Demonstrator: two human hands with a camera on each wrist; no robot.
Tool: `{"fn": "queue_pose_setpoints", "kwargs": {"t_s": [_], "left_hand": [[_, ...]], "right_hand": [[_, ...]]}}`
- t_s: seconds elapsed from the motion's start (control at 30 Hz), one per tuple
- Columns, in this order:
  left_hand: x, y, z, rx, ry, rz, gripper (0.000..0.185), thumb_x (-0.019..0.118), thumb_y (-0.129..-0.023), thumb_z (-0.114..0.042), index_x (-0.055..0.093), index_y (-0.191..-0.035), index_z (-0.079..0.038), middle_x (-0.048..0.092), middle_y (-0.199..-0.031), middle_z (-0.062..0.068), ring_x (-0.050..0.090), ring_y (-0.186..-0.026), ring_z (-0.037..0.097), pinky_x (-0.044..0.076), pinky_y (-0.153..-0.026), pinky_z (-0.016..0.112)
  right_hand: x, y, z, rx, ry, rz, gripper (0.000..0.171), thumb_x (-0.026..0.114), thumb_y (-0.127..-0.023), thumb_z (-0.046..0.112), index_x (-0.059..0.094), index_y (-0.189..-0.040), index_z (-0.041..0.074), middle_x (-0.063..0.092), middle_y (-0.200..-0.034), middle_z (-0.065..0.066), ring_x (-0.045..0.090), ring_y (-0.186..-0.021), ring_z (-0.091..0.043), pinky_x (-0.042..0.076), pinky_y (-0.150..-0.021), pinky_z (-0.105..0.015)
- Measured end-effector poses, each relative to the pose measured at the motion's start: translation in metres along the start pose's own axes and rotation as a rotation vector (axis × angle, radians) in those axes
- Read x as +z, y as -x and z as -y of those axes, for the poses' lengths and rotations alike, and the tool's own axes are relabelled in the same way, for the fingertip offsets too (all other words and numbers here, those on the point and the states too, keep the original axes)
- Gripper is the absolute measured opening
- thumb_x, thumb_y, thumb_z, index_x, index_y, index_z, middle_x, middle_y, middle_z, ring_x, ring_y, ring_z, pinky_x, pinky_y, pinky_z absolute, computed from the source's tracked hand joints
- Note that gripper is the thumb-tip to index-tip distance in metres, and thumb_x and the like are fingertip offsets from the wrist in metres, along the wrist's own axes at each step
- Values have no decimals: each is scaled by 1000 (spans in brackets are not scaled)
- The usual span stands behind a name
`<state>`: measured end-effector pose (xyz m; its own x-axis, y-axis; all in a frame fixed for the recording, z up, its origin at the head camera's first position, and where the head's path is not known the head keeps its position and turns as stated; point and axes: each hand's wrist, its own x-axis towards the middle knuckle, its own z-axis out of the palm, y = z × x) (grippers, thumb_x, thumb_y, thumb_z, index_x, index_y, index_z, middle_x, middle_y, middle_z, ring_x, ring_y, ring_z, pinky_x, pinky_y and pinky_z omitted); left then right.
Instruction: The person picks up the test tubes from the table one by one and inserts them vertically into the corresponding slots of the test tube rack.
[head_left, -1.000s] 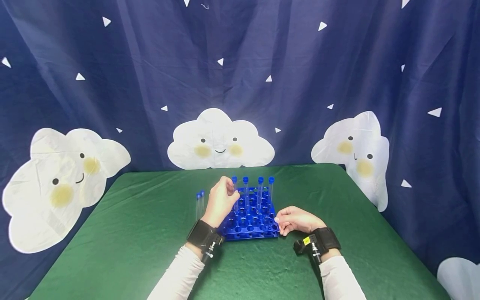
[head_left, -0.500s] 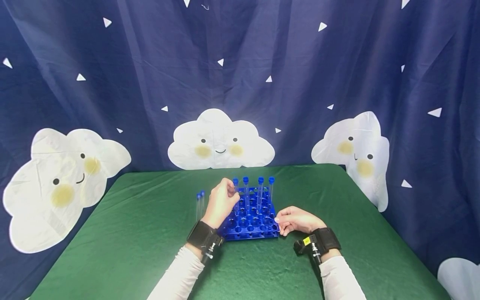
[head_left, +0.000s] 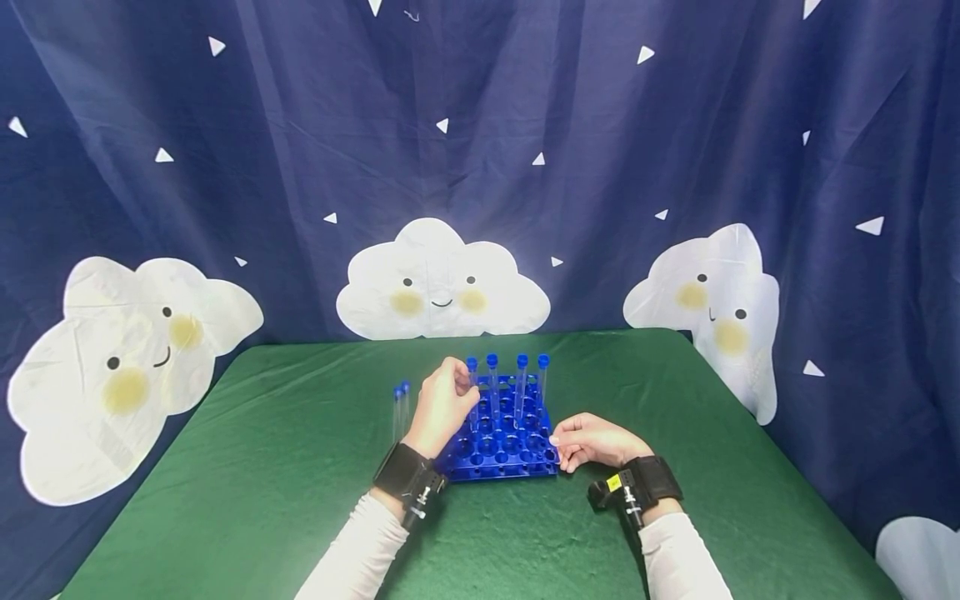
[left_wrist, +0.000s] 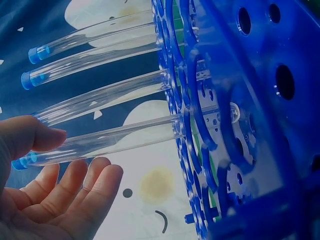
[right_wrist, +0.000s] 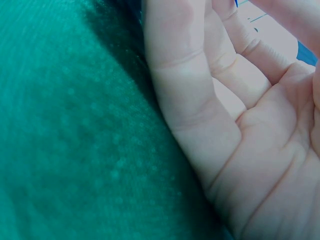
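"Blue-capped and clear, the tube (left_wrist: 110, 141) in the fingers stood where, exactly?"

"In a hole of the rack (head_left: 489, 462), leftmost of four. Its long axis ran upright, cap on top, just to the right of the left hand (head_left: 441, 410)."

"And that hand was gripping it?"

"Pinching it near the cap, thumb across one side, fingers curled on the other. It was plainly the nearer hand; the right hand (head_left: 597, 442) was over at the rack's near right corner, thumb and fingers closed on it, well apart from the tube."

"Did the head view tell you all that?"

"Not the lower end. The left wrist view, turned so that everything looked sideways, showed the rounded tip past the rack's upper layer. Whether it touched bottom, I couldn't tell."

"And the right wrist view?"

"Mostly palm, bent fingers and green tablecloth (right_wrist: 75, 140); the fingertips were out of sight. Only the head view caught that grip on the corner, plus two more tubes (head_left: 398, 412) left of the left hand, and the whole dark curtain (head_left: 480, 100) behind."
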<state>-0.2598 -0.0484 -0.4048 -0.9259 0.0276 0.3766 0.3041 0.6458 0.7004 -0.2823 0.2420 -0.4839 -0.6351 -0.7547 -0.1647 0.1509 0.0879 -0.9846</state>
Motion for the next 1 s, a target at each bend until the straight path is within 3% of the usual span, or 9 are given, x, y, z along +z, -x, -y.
{"fn": "queue_pose_setpoints", "kwargs": {"t_s": [0.57,1.0], "left_hand": [[-11,5,7,7,25,2,28,73,-82,-10,57,-105,-6,68,-96,12,69,-83,22,57,-75,37],[-28,3,37,-39,-40,-45,27,73,-83,-15,59,-104,-5,69,-95,12,70,-82,22,57,-76,40]], "right_hand": [[0,0,0,-7,-5,7,25,45,-100,4,66,-88,11,71,-74,3,67,-66,-7,58,-64,-24],[0,0,0,-5,2,3,26,44,-100,3,65,-87,12,70,-74,3,67,-66,-8,58,-65,-24]]}}
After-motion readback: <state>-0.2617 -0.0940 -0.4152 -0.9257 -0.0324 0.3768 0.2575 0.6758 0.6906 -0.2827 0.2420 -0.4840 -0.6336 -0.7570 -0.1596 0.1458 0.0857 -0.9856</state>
